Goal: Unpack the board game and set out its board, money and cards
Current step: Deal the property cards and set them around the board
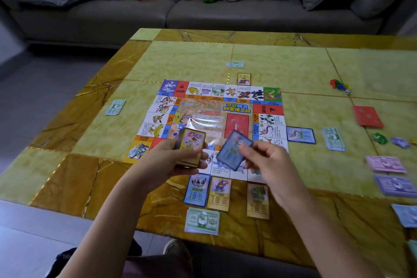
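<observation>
The game board [209,106] lies flat in the middle of the yellow stone table [293,70]. My left hand [167,162] grips a deck of cards [190,146] above the board's near edge. My right hand [268,162] pinches a single blue-bordered card [233,150], tilted, just right of the deck. Three cards lie face up in front of the board: a blue one [197,189], a gold one [218,193] and another gold one [258,201]. A stack of green money [202,221] sits at the near table edge.
More money lies around the board: left [115,107], far side [235,65], right [334,138]. Single cards rest beyond the board [244,79] and to its right [301,135]. A red card pile [367,116], pawns with a die [340,86], and pink [385,164] and purple notes [396,185] occupy the right. A grey sofa [158,13] stands behind.
</observation>
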